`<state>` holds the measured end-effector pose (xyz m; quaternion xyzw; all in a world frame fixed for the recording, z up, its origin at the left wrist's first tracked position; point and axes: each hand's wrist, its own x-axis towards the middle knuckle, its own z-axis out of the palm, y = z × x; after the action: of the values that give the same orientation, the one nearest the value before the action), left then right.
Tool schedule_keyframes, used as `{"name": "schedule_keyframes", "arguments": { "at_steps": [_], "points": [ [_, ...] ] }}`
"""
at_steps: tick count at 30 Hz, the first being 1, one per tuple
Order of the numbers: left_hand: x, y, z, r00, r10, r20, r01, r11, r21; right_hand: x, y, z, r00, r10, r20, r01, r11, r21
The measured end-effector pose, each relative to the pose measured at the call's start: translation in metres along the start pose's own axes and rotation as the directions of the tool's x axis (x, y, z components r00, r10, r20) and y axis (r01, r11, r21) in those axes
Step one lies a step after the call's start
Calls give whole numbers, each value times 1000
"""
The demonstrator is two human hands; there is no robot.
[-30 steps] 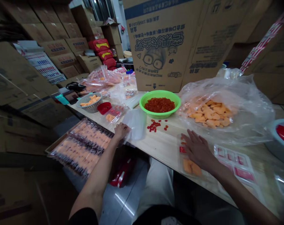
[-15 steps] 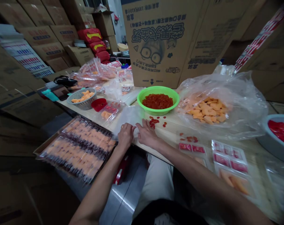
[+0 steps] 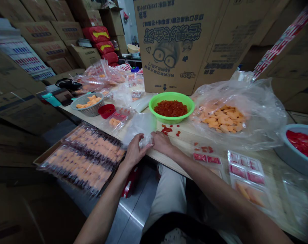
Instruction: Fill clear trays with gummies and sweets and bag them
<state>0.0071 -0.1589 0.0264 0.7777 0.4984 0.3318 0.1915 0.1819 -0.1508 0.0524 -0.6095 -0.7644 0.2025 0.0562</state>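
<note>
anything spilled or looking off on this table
Yes: a few loose red pieces lie on the table just in front of the green bowl, perhaps spilled from it. Behind, the big box looks upside down, since its print is inverted.

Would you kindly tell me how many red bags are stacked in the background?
3: the top red bag, middle red bag and bottom red bag, beside cardboard boxes; others may be hidden behind.

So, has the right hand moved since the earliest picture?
Yes, the right hand went left: from right of the green bowl to clear plastic in front of its left half.
</note>
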Motion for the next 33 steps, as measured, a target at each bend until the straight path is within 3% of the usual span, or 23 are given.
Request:
{"name": "schedule_keyframes", "arguments": {
  "at_steps": [4,11,13,16,19,22,25,28,30,31,32,33],
  "points": [
    [-2,2,-11,997,47,54,-52,994,92,-2,15,-4,986,-107,130,106,994,16],
    [-9,25,-7,973,80,216,-135,958,252,-22,-7,-2,998,-66,3,66,994,-81],
    [-11,29,-1,983,26,181,-84,944,319,-25,-15,-1,994,-81,-80,67,984,-163],
    [-17,23,4,999,-22,45,4,931,365,-27,-14,0,976,-100,-195,45,963,-267],
    [-28,18,0,985,152,-80,-123,949,292,-29,-3,-2,969,-3,-248,-58,970,-236],
    [-38,26,-9,905,421,-66,-409,902,139,-39,8,-12,962,66,-267,-104,986,-132],
    [-33,43,-13,840,540,-58,-536,841,71,-61,19,-35,957,105,-271,-105,994,13],
    [-19,67,-4,784,593,-187,-571,805,160,-99,41,-67,971,31,-237,33,965,260],
    [-15,86,11,731,582,-355,-537,813,226,-131,68,-83,981,-95,-169,169,848,503],
    [-16,96,21,715,545,-439,-496,837,231,-146,84,-87,983,-117,-141,179,770,612],
    [-20,105,33,712,492,-501,-449,867,215,-160,102,-88,990,-56,-131,131,713,689],
    [-24,114,48,729,438,-526,-406,895,183,-170,120,-84,988,86,-128,34,687,726]
  ]
}}
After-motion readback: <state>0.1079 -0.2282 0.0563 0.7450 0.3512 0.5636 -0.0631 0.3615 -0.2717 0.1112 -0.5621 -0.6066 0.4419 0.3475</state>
